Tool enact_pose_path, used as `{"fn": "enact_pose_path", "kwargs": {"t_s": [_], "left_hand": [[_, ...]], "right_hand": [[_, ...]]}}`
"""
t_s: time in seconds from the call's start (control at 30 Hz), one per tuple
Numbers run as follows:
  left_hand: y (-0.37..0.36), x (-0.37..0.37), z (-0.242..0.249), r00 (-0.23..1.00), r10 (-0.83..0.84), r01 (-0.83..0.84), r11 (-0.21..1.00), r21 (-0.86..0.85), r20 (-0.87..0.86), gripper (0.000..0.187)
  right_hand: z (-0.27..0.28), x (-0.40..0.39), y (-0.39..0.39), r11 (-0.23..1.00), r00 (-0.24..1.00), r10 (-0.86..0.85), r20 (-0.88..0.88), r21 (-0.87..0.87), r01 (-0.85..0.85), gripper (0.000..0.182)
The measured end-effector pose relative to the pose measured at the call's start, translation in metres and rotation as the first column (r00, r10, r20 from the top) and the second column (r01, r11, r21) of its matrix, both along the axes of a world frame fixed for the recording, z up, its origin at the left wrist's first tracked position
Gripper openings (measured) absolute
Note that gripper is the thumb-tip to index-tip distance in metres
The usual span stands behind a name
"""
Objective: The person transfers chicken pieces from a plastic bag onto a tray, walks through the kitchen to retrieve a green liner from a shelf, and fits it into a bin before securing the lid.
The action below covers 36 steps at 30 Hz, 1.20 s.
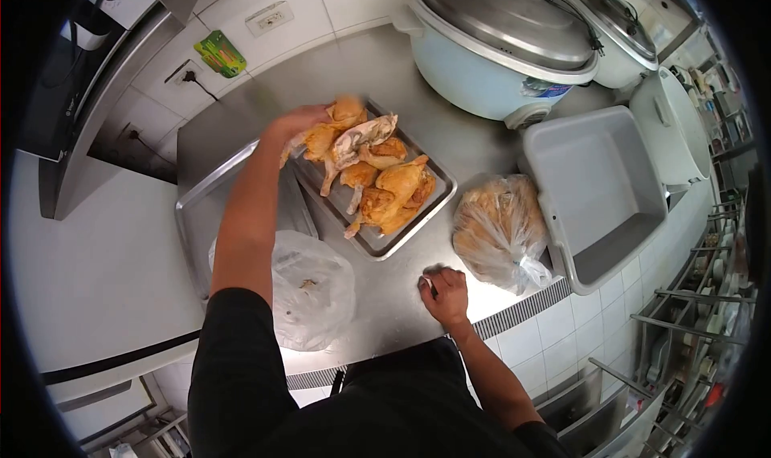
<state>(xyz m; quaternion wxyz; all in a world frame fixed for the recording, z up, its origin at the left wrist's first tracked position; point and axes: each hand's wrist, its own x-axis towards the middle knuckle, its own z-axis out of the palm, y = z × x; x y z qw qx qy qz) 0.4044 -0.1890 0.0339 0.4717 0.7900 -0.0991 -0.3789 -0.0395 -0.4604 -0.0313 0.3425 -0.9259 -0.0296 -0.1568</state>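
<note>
My left hand [303, 122] is reached out to the far end of a metal tray [379, 253] and is closed on a piece of chicken [347, 111]; its fingertips are partly hidden. Several yellow-orange chicken pieces [393, 189] lie heaped on this tray, one with its pale inner side up. My right hand [446, 295] rests on the steel counter near its front edge, fingers curled in, with nothing visible in it. Below my left forearm lies a crumpled clear plastic bag [313, 289]. Right of the tray sits a tied plastic bag of chicken [499, 225].
A second metal tray [193, 209] lies to the left, partly under the clear bag. A grey plastic tub [598, 193] stands at the right. Large lidded cookers [490, 65] stand at the back right. Plugs and cords [193, 79] hang along the tiled wall.
</note>
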Motion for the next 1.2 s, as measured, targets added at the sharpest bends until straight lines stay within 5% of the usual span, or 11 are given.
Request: {"fn": "enact_pose_path", "kwargs": {"t_s": [0.13, 0.2, 0.27, 0.4, 0.47, 0.63, 0.8, 0.87, 1.1, 1.17, 1.2], "left_hand": [[-0.016, -0.032, 0.020, 0.893, -0.251, 0.040, 0.871, 0.489, 0.373, 0.059], [-0.020, -0.046, 0.016, 0.912, -0.164, 0.011, 0.926, 0.377, 0.377, 0.057], [-0.022, -0.058, 0.009, 0.444, -0.073, -0.224, 0.956, 0.189, 0.893, 0.051], [-0.068, -0.135, 0.035, 0.543, -0.056, -0.281, 0.928, 0.244, 0.838, 0.042], [-0.081, -0.159, 0.032, 0.528, -0.077, -0.401, 0.855, 0.329, 0.846, 0.037], [-0.096, -0.168, 0.030, 0.612, 0.086, -0.554, 0.756, 0.348, 0.786, 0.039], [-0.103, -0.161, 0.024, 0.706, 0.185, -0.599, 0.670, 0.438, 0.684, 0.042], [-0.105, -0.161, 0.022, 0.677, 0.230, -0.652, 0.630, 0.423, 0.700, 0.042], [-0.106, -0.154, 0.033, 0.755, 0.099, -0.523, 0.687, 0.504, 0.648, 0.037], [-0.101, -0.154, 0.031, 0.712, 0.117, -0.558, 0.693, 0.456, 0.693, 0.038], [-0.099, -0.156, 0.032, 0.712, 0.115, -0.556, 0.695, 0.456, 0.693, 0.038]], "right_hand": [[0.004, 0.003, 0.004, 0.999, 1.000, -0.018, 0.009, -0.032, 0.018, 0.013], [0.004, 0.003, 0.005, 0.999, 1.000, -0.018, 0.016, -0.041, 0.018, 0.013], [0.003, 0.003, 0.006, 1.000, 1.000, -0.018, -0.010, -0.014, 0.018, 0.013], [0.008, 0.003, 0.007, 1.000, 0.999, 0.000, -0.035, -0.029, -0.001, 0.010], [0.010, 0.013, 0.006, 0.842, 0.951, -0.119, -0.285, 0.478, 0.249, 0.008], [0.103, 0.140, 0.012, 0.986, 0.985, -0.117, 0.129, 0.136, 0.100, 0.017], [0.087, 0.244, 0.038, 0.897, 0.979, 0.016, -0.201, -0.431, -0.103, 0.033], [0.094, 0.262, 0.045, 0.924, 0.832, 0.017, -0.555, -0.310, -0.225, 0.032], [0.098, 0.262, -0.001, 0.995, 0.965, 0.014, -0.262, -0.087, -0.038, 0.031], [0.091, 0.275, -0.023, 0.815, 0.952, 0.133, -0.275, 0.577, 0.052, 0.020], [0.097, 0.272, -0.028, 0.815, 0.953, 0.131, -0.274, 0.577, 0.054, 0.020]]}}
